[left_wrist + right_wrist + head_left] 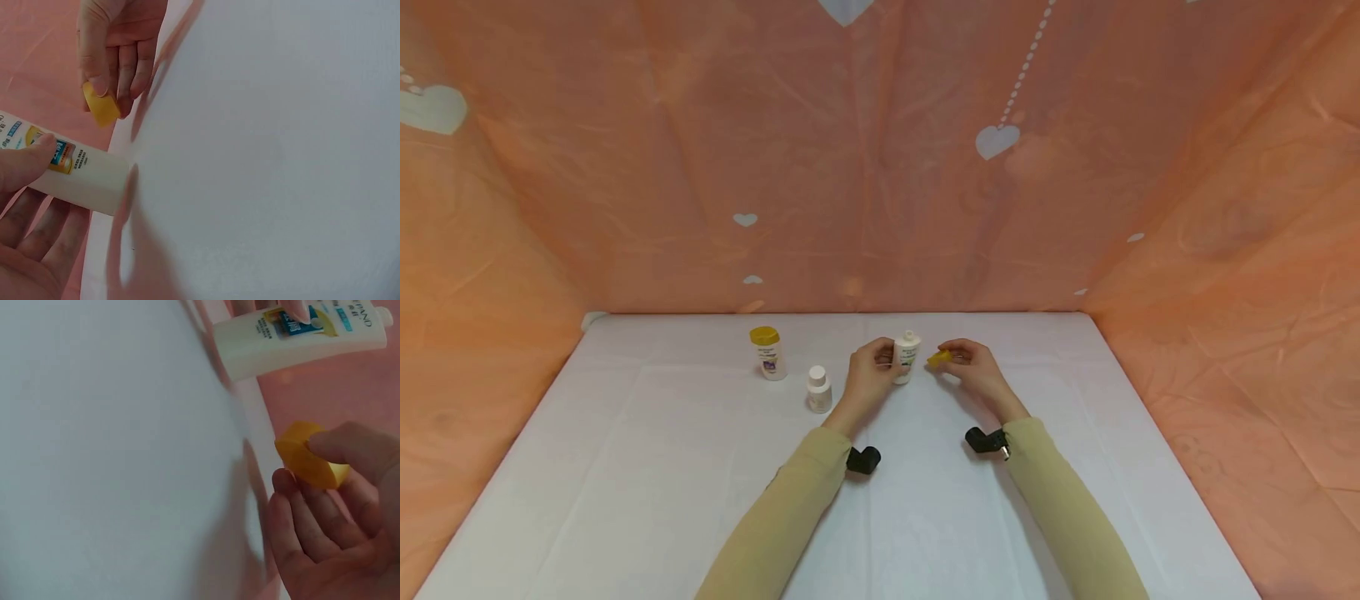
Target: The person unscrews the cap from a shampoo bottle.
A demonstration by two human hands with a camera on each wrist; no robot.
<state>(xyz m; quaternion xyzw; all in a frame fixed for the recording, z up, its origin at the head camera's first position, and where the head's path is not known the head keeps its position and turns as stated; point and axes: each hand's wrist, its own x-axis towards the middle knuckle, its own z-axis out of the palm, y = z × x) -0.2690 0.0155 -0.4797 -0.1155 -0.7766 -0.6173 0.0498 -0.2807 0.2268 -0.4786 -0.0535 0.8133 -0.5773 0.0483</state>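
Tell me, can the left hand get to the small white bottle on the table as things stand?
Probably yes, but not freely. The small white bottle stands just beside the left hand with bare table between them, so nothing blocks the way. However, that hand already grips the uncapped white bottle, so it would need to let go first.

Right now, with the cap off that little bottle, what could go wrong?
1. The left hand holds the open bottle above the table; if tilted, it might spill onto the white cover.
2. The right hand only pinches the yellow cap at the fingertips; it could slip and roll away.
3. The small white bottle stands near the left arm; a careless move might knock it over.
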